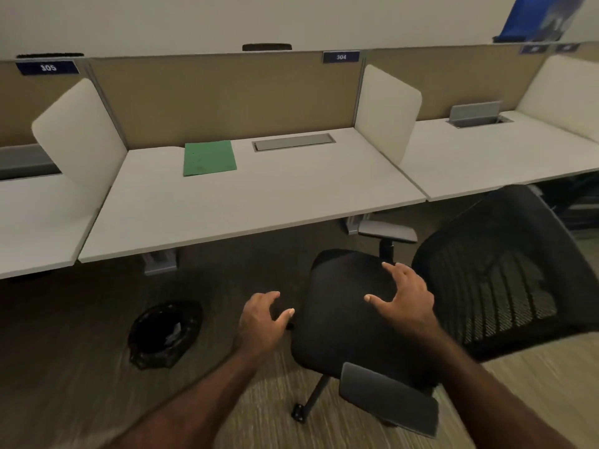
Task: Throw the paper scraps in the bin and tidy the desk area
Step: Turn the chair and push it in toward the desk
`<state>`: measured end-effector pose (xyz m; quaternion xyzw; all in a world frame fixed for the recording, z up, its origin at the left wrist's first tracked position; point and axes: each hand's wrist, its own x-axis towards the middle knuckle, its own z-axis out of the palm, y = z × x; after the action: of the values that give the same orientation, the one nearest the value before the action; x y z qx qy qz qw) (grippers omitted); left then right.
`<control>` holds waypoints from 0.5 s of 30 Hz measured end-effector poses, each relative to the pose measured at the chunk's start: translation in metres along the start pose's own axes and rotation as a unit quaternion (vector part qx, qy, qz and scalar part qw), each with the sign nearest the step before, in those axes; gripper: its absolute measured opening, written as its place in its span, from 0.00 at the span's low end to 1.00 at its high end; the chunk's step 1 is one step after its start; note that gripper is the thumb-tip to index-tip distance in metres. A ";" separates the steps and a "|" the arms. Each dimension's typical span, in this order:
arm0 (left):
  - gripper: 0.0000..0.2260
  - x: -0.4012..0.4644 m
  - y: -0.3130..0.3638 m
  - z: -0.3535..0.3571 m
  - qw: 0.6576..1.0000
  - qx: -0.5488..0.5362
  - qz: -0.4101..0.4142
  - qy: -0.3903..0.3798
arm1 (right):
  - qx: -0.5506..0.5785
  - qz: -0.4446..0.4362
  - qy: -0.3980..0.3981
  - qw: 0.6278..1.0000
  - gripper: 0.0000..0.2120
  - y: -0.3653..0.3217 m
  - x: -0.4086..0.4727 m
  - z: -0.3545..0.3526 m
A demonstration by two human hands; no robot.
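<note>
A white desk (252, 205) fills the middle of the view, with a green folder (209, 157) lying flat near its back. On the carpet to the left stands a bin (165, 333) lined with a black bag, something pale inside. A black office chair (353, 315) stands in front of the desk, turned sideways. My left hand (262, 319) hovers open just left of the seat edge. My right hand (406, 298) is open above the seat, fingers spread. Neither hand holds anything.
The chair's mesh back (505, 270) leans to the right and a grey armrest (389, 396) juts toward me. A grey cable hatch (293, 142) sits in the desk. White dividers (387, 111) separate neighbouring desks. Desk legs (160, 262) stand below.
</note>
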<state>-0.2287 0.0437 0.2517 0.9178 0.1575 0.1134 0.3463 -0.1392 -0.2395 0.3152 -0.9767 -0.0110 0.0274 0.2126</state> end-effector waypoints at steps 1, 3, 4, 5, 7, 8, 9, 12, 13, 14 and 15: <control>0.24 -0.006 0.004 0.007 1.000 0.003 0.004 -0.011 | -0.012 0.001 0.009 1.000 0.44 0.011 -0.001 -0.009; 0.23 -0.015 0.018 0.023 0.999 0.008 0.016 -0.030 | -0.033 0.005 0.033 0.999 0.44 0.035 -0.006 -0.031; 0.24 -0.019 0.026 0.031 0.999 0.014 0.023 -0.041 | -0.044 0.009 0.046 0.998 0.43 0.049 -0.008 -0.042; 0.24 -0.021 0.033 0.039 0.998 0.020 0.027 -0.052 | -0.056 0.010 0.059 0.997 0.43 0.060 -0.007 -0.053; 0.24 -0.026 0.047 0.053 0.996 0.025 0.030 -0.074 | -0.085 0.013 0.084 0.993 0.43 0.082 -0.006 -0.075; 0.25 -0.030 0.055 0.063 0.995 0.027 0.033 -0.087 | -0.102 0.015 0.094 0.990 0.43 0.093 -0.006 -0.086; 0.25 -0.032 0.060 0.069 0.994 0.031 0.034 -0.096 | -0.117 0.011 0.101 0.988 0.43 0.100 -0.005 -0.096; 0.25 -0.042 0.075 0.094 0.991 0.031 0.043 -0.123 | -0.167 0.004 0.123 0.978 0.42 0.126 -0.003 -0.124; 0.25 -0.046 0.081 0.105 0.989 0.033 0.048 -0.135 | -0.186 0.008 0.127 0.974 0.41 0.137 -0.003 -0.133; 0.25 -0.049 0.085 0.114 0.987 0.037 0.053 -0.145 | -0.202 0.013 0.126 0.971 0.40 0.145 -0.002 -0.140; 0.25 -0.052 0.087 0.122 0.985 0.041 0.053 -0.158 | -0.213 0.023 0.118 0.970 0.40 0.152 -0.002 -0.147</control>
<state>-0.2200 -0.1108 0.2153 0.9446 0.0562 -0.0216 0.3226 -0.1309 -0.4389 0.3851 -0.9958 0.0307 -0.0864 -0.0013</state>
